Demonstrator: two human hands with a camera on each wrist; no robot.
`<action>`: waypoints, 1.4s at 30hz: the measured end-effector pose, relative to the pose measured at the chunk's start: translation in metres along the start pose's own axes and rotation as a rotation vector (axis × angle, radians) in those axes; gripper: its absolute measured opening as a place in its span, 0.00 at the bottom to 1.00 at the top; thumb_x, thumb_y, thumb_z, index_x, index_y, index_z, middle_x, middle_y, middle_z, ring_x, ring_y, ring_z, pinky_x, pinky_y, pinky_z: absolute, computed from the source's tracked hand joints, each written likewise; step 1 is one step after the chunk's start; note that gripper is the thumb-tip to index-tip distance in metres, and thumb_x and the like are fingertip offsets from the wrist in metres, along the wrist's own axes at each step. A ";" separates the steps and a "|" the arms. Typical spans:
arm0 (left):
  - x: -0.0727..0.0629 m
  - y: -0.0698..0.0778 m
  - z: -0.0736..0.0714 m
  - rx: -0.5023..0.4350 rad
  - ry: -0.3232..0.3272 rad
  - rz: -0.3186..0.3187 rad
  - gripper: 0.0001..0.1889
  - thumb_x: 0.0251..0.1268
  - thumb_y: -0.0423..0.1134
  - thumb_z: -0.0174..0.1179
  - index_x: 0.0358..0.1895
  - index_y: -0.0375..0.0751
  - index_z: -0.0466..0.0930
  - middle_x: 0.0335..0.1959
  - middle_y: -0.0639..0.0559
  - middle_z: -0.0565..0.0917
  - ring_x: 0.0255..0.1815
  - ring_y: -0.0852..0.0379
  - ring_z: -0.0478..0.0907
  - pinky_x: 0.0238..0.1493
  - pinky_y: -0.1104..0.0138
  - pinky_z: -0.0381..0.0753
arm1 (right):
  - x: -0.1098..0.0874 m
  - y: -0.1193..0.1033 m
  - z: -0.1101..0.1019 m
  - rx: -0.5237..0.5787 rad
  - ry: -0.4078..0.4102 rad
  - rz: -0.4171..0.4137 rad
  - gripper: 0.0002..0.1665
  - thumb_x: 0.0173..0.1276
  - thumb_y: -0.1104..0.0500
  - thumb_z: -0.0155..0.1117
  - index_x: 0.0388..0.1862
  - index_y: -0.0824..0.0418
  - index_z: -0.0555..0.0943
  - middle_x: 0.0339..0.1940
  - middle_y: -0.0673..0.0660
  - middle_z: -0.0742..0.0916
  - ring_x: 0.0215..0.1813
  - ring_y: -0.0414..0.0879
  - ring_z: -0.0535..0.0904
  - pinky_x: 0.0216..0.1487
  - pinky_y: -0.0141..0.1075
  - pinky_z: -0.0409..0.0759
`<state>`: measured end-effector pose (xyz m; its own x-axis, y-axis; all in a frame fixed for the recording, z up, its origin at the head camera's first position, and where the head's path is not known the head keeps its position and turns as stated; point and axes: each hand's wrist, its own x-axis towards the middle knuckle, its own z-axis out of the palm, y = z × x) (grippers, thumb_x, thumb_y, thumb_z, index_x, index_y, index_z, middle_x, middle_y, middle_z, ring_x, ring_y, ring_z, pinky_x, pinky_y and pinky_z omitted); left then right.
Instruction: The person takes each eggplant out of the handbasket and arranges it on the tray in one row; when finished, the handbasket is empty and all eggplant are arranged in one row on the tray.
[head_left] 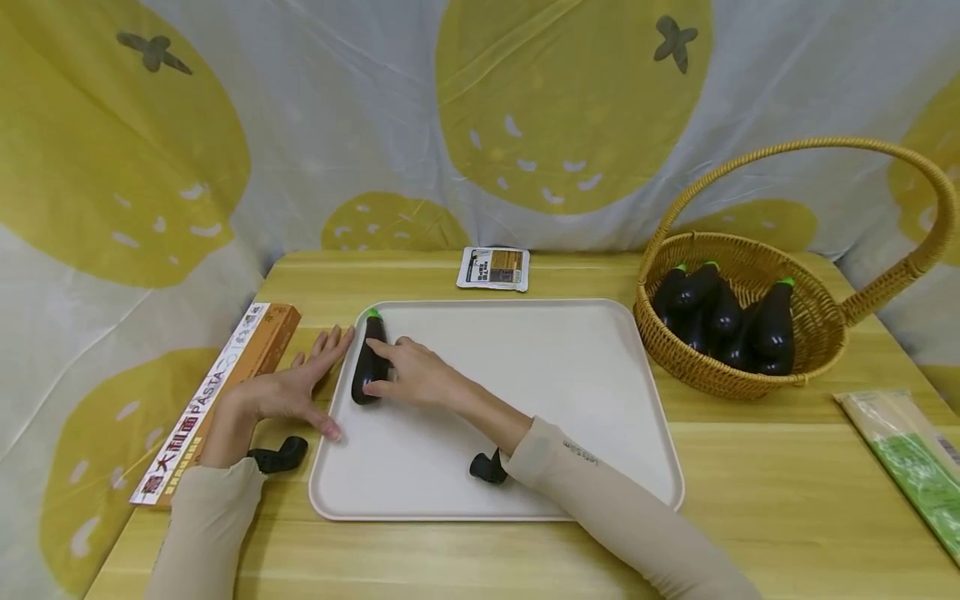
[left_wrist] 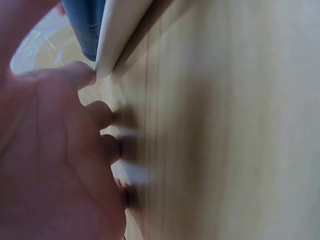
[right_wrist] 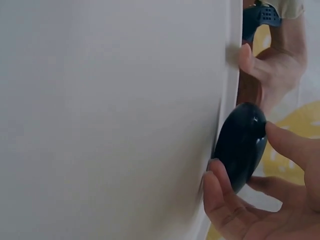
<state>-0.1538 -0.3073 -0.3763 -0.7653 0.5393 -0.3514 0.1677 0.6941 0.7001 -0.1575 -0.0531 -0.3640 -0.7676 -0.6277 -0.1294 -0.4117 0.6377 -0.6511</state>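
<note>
A dark eggplant with a green stem end lies lengthwise along the left side of a pale tray. My right hand reaches across the tray and grips the eggplant. In the right wrist view, thumb and fingers of that right hand are around the glossy eggplant. My left hand is at the tray's left edge with fingers spread and thumb over the rim. In the left wrist view, fingertips of the left hand are down by the table, beside the tray's rim.
A wicker basket with a tall handle holds several eggplants at the right. An orange-and-white pasta box lies left of the tray. Behind the tray is a small packet. A green-and-clear package sits at the right edge.
</note>
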 end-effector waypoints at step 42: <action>0.000 0.000 0.000 -0.008 -0.010 0.003 0.80 0.41 0.50 0.85 0.84 0.44 0.24 0.80 0.31 0.15 0.79 0.28 0.08 0.71 0.27 0.12 | 0.025 0.001 0.006 0.130 0.110 -0.111 0.33 0.71 0.52 0.71 0.73 0.57 0.76 0.11 0.44 0.65 0.29 0.39 0.67 0.32 0.24 0.64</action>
<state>-0.1537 -0.3078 -0.3760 -0.7586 0.5462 -0.3554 0.1652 0.6887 0.7060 -0.1737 -0.0712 -0.3723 -0.7727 -0.6343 0.0262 -0.4357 0.4999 -0.7485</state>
